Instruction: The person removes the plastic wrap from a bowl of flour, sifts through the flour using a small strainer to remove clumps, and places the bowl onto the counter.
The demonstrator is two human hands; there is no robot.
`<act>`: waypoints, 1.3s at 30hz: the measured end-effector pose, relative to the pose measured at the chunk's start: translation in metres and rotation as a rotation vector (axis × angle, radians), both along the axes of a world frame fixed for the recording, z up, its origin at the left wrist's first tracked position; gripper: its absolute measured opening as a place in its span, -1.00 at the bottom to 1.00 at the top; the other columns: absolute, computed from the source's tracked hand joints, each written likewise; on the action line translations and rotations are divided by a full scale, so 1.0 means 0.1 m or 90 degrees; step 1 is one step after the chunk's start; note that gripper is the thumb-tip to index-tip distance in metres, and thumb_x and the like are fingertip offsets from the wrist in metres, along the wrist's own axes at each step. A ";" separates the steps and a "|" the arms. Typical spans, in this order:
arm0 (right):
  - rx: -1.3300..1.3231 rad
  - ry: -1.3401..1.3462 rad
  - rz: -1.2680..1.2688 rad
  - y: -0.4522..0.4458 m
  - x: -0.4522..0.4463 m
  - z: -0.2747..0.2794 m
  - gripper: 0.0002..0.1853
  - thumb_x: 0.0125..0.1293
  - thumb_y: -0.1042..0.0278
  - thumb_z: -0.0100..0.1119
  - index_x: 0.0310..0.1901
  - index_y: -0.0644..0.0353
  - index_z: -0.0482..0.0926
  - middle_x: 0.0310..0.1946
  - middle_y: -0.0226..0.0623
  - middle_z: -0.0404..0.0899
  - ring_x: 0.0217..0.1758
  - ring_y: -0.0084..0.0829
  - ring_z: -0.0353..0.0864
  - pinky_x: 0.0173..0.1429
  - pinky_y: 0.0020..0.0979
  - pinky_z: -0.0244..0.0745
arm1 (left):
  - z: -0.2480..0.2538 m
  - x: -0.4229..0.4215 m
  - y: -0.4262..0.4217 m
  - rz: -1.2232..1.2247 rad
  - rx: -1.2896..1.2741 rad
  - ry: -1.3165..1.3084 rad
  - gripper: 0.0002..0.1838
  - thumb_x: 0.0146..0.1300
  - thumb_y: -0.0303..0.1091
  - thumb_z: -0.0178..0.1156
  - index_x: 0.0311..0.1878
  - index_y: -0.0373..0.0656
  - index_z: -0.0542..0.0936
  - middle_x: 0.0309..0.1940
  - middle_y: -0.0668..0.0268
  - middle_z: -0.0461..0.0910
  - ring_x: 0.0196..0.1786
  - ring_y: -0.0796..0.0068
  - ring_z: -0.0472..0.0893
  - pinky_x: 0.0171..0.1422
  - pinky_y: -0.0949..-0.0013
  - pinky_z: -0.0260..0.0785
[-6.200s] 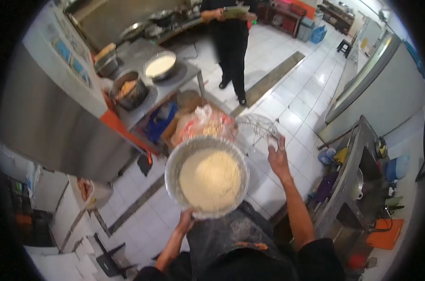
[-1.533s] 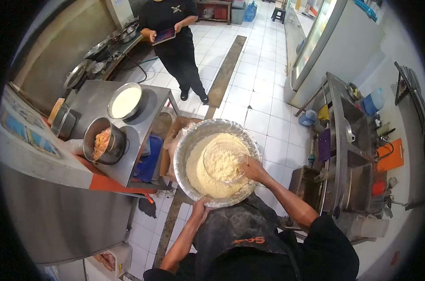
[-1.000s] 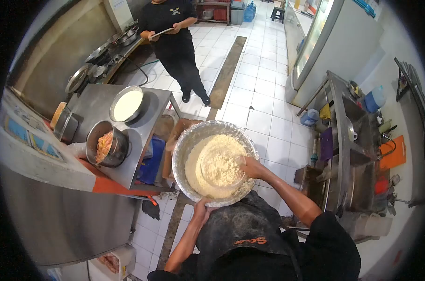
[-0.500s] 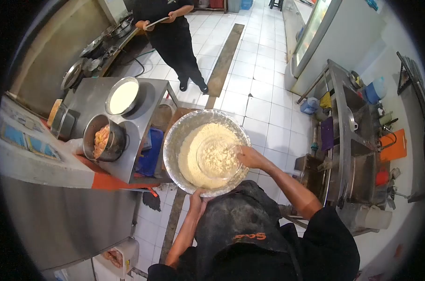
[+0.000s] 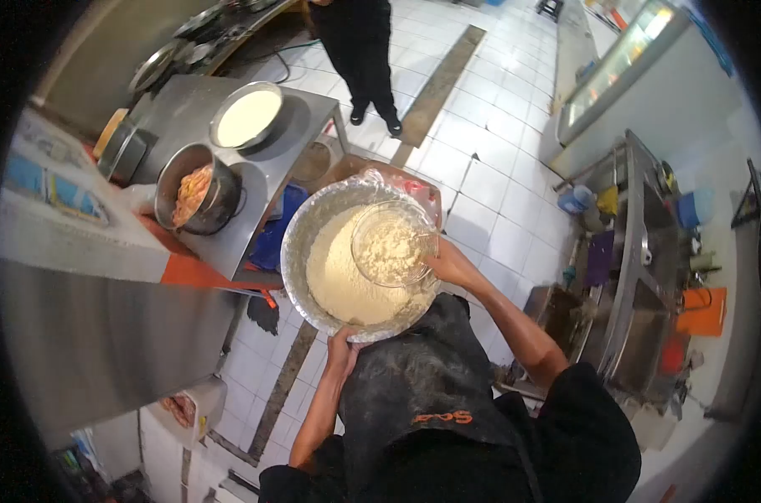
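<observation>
A large metal bowl holds pale yellow flour and is tilted slightly in front of my apron. My left hand grips its near rim, fingers partly hidden underneath. With my right hand I grasp the edge of a round sieve over the flour. Pale clumps lie in the sieve, whose mesh looks fine and see-through.
To the left, a steel table carries a bowl of pale batter and a pot of raw-looking meat. A person in black stands ahead on the tiled floor. Sinks line the right wall.
The sieve was blurred by motion and now appears sharper, with its clumps still inside. My view has shifted, and the other person's hands have mostly left the frame. Both my grips look the same.
</observation>
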State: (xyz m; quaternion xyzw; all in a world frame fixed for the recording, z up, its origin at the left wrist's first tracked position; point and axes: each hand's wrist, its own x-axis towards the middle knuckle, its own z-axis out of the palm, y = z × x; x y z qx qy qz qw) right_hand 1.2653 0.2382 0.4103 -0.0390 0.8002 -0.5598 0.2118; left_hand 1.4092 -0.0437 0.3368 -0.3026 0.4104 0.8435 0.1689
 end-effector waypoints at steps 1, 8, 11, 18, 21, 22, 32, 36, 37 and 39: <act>-0.012 0.010 -0.037 -0.01 -0.09 -0.10 -0.49 0.22 0.37 -0.01 0.23 0.28 0.30 0.02 0.04 0.53 0.06 -0.10 0.53 0.10 -0.18 0.42 | 0.09 0.00 0.03 0.025 -0.023 0.002 -0.67 0.14 -0.48 0.01 -0.03 -0.45 0.43 -0.07 0.07 0.53 -0.10 0.13 0.61 0.00 0.04 0.55; -0.003 0.100 -0.143 -0.11 -1.09 -1.27 -0.29 0.12 0.39 0.19 0.31 0.29 0.16 0.09 -0.02 0.40 0.12 -0.17 0.43 0.19 -0.29 0.37 | 0.25 0.39 -0.05 0.253 -0.088 -0.032 -0.69 0.16 -0.51 -0.02 -0.03 -0.44 0.44 -0.03 0.07 0.51 0.00 0.13 0.57 -0.01 0.02 0.54; 0.214 0.336 -0.086 -0.44 -1.33 -1.48 -0.36 0.13 0.43 0.12 0.28 0.33 0.19 0.13 0.03 0.32 0.26 0.01 0.24 0.33 -0.17 0.19 | 0.24 0.50 -0.20 0.353 -0.085 -0.055 -0.70 0.14 -0.52 0.01 -0.06 -0.43 0.47 -0.07 0.09 0.53 -0.03 0.12 0.58 0.01 -0.01 0.52; 0.299 0.427 0.017 -0.34 -1.52 -2.39 -0.43 0.15 0.58 -0.15 0.27 0.36 0.20 0.22 0.23 0.15 0.41 0.25 -0.03 0.45 0.01 -0.08 | 0.30 0.64 0.21 0.509 -0.063 -0.080 -0.67 0.14 -0.50 0.02 -0.02 -0.44 0.46 -0.04 0.08 0.52 0.01 0.12 0.56 0.07 -0.01 0.47; 0.350 0.483 0.050 -0.35 -1.69 -2.44 -0.47 0.20 0.56 -0.16 0.26 0.35 0.21 0.22 0.22 0.15 0.36 0.20 0.07 0.40 -0.01 0.02 | 0.13 0.71 0.32 0.525 -0.049 -0.082 -0.54 0.17 -0.48 -0.03 0.15 -0.47 0.30 0.09 -0.04 0.43 0.10 0.00 0.52 0.08 -0.02 0.53; 0.350 0.497 0.060 -0.39 -1.78 -2.35 -0.49 0.22 0.56 -0.17 0.25 0.35 0.22 0.22 0.22 0.15 0.34 0.19 0.10 0.38 -0.02 0.07 | 0.08 0.70 0.31 0.529 -0.044 -0.065 -0.54 0.18 -0.48 -0.03 0.15 -0.47 0.29 0.09 -0.04 0.43 0.11 0.00 0.51 0.08 -0.02 0.53; -0.021 0.535 0.180 -0.98 -1.95 -0.05 -0.37 0.31 0.17 0.10 0.29 0.33 0.15 0.28 0.06 0.14 0.36 -0.05 0.13 0.38 -0.23 0.08 | 0.32 0.41 0.10 0.476 -0.015 -0.026 -0.60 0.13 -0.53 -0.02 0.06 -0.48 0.39 -0.03 0.04 0.52 -0.05 0.10 0.61 -0.07 0.04 0.59; 0.113 0.542 0.412 -1.37 -1.51 0.32 -0.30 0.27 0.50 -0.01 0.41 -0.20 0.05 0.27 0.12 0.24 -0.02 0.11 0.56 0.00 -0.12 0.54 | 0.48 0.31 -0.03 0.373 -0.005 -0.031 -0.60 0.13 -0.52 -0.02 0.06 -0.48 0.39 -0.02 0.04 0.51 -0.05 0.11 0.61 -0.06 0.04 0.59; 0.221 0.568 0.524 -1.44 -1.40 0.39 -0.26 0.22 0.47 0.08 0.42 -0.13 0.04 0.27 0.09 0.23 -0.09 0.03 0.60 -0.11 -0.16 0.57 | 0.53 0.29 -0.05 0.348 0.011 -0.035 -0.60 0.13 -0.52 -0.02 0.06 -0.47 0.39 -0.03 0.05 0.52 -0.05 0.11 0.61 -0.06 0.04 0.60; 0.343 0.586 0.644 -1.43 -1.31 0.45 -0.18 0.15 0.45 0.18 0.43 -0.09 0.03 0.24 0.07 0.23 -0.24 -0.10 0.64 -0.33 -0.23 0.58 | 0.63 0.25 -0.05 0.301 0.042 -0.042 -0.60 0.14 -0.52 -0.02 0.06 -0.47 0.39 -0.03 0.05 0.52 -0.05 0.12 0.61 -0.08 0.04 0.60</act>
